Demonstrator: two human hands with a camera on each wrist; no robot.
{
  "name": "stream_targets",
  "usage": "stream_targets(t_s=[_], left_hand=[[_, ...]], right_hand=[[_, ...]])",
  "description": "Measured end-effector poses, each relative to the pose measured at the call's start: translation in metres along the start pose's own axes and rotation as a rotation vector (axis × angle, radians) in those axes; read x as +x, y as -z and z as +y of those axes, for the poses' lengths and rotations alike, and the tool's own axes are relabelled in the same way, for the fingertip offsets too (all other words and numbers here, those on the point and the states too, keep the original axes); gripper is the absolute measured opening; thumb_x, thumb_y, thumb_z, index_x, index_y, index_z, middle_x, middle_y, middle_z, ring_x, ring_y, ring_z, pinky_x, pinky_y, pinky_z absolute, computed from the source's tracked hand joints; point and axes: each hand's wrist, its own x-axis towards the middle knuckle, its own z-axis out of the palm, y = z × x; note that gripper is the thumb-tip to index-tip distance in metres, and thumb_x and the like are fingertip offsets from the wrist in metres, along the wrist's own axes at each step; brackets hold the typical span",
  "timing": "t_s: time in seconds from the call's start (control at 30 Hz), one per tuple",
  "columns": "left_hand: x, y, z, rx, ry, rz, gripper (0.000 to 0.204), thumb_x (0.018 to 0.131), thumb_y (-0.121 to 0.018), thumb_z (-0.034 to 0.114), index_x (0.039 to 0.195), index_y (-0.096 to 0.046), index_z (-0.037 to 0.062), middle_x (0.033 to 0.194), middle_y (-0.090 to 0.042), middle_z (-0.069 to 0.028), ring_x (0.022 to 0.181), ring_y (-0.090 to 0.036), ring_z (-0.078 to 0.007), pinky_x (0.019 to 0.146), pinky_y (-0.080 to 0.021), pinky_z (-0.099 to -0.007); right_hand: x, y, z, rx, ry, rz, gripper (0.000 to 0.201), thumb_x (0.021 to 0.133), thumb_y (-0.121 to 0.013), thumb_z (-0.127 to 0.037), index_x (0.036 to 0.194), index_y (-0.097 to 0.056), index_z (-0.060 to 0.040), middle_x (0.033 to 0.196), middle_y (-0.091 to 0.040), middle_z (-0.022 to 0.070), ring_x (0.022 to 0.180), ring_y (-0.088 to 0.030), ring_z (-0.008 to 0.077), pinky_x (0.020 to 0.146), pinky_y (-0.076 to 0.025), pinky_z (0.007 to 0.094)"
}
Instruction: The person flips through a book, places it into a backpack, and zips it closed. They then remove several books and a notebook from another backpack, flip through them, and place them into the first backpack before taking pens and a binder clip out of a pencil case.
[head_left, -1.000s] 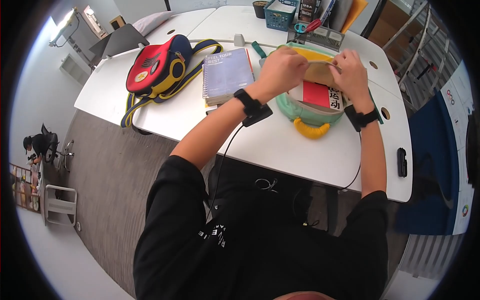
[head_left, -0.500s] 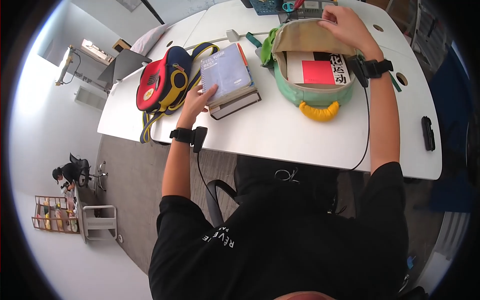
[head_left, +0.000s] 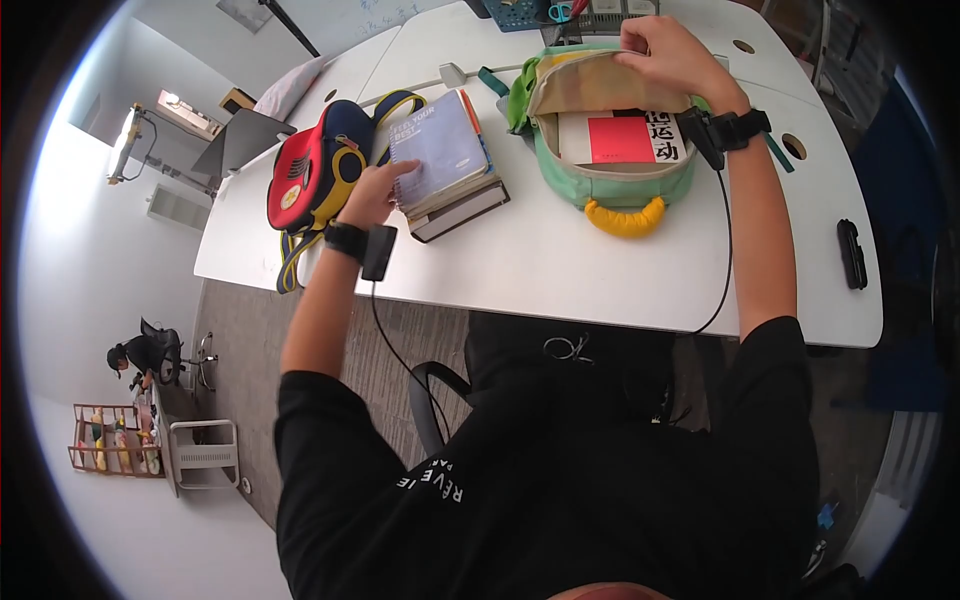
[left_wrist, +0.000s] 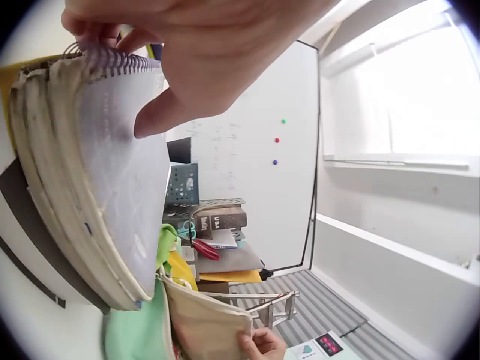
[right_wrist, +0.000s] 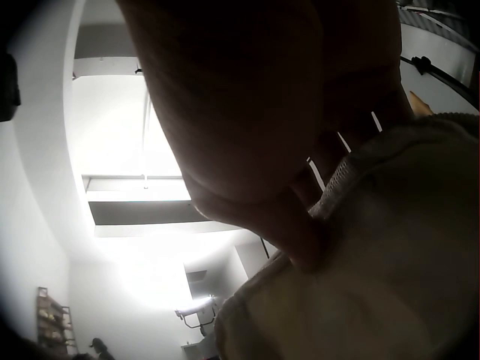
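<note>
The left hand [head_left: 372, 192] grips the left spine side of a blue-grey spiral notebook [head_left: 440, 150] that lies on a stack of books; in the left wrist view its thumb rests on the cover [left_wrist: 124, 180] and the other fingers are at the coil. The right hand [head_left: 680, 62] pinches the edge of the raised flap [head_left: 590, 85] of a mint-green backpack [head_left: 570, 182]. Inside the backpack lies a white book with a red square [head_left: 610, 140]. In the right wrist view, the thumb of the right hand [right_wrist: 247, 135] presses on the flap's cloth [right_wrist: 360, 277].
A red, blue and yellow bag [head_left: 310, 170] lies left of the books. Behind the backpack stands a blue basket [head_left: 520, 14]. A black object [head_left: 852, 254] is at the right of the white table [head_left: 500, 280]. Another person [head_left: 140, 355] is far left.
The left hand has left the flap and moved to the notebook stack, its thumb now on the cover. The right hand stays on the flap, which is lifted wider. The head view has shifted.
</note>
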Motion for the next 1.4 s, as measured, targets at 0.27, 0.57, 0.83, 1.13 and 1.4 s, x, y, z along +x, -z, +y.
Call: stream_targets(t_s=[0.27,0.57,0.83,1.13,1.4], left_hand=[[0.036,-0.003,0.022,-0.309,0.309,0.153,0.022,0.087,-0.072,0.021,0.100,-0.063,0.0047,0.088,-0.055,-0.0050,0.073,-0.054,-0.0176,0.061,-0.045,-0.0288],[0.031,-0.057,0.048,-0.364,0.047,-0.010,0.034,0.090,-0.066,0.016,0.117,-0.061,-0.0052,0.103,-0.064,-0.0134,0.089,-0.066,-0.0237,0.076,-0.055,-0.0329],[0.016,-0.028,0.032,0.103,-0.182,0.349,0.032,0.089,-0.069,0.034,0.087,-0.065,0.0018,0.092,-0.060,-0.0043,0.082,-0.059,-0.0139,0.073,-0.051,-0.0285],[-0.043,-0.025,0.008,-0.514,0.454,0.114,0.042,0.091,-0.065,0.026,0.123,-0.051,0.0036,0.104,-0.055,-0.0082,0.088,-0.052,-0.0176,0.080,-0.042,-0.0372],[-0.033,-0.038,0.000,-0.701,0.112,-0.001,0.028,0.097,-0.058,0.017,0.121,-0.058,0.0018,0.111,-0.065,-0.0073,0.105,-0.067,-0.0219,0.091,-0.055,-0.0386]], right_hand=[[-0.002,0.000,-0.005,-0.016,-0.007,0.004,0.023,0.083,-0.071,-0.017,0.082,-0.059,0.0024,0.071,-0.062,0.0137,0.066,-0.059,0.0253,0.063,-0.048,0.0365],[0.000,-0.004,-0.005,-0.025,0.010,-0.004,0.023,0.083,-0.070,-0.016,0.081,-0.057,0.0031,0.070,-0.061,0.0137,0.065,-0.058,0.0250,0.063,-0.047,0.0363],[-0.003,0.015,-0.016,-0.039,-0.006,-0.039,0.024,0.077,-0.071,-0.021,0.080,-0.067,0.0031,0.076,-0.069,0.0206,0.073,-0.068,0.0349,0.067,-0.052,0.0407],[-0.003,0.004,-0.009,-0.035,-0.012,-0.013,0.024,0.079,-0.072,-0.021,0.084,-0.070,0.0032,0.078,-0.070,0.0213,0.074,-0.069,0.0345,0.068,-0.054,0.0411],[-0.002,-0.006,0.007,0.114,-0.056,-0.027,0.026,0.084,-0.073,-0.019,0.080,-0.058,0.0011,0.068,-0.061,0.0111,0.064,-0.058,0.0204,0.061,-0.046,0.0347]])
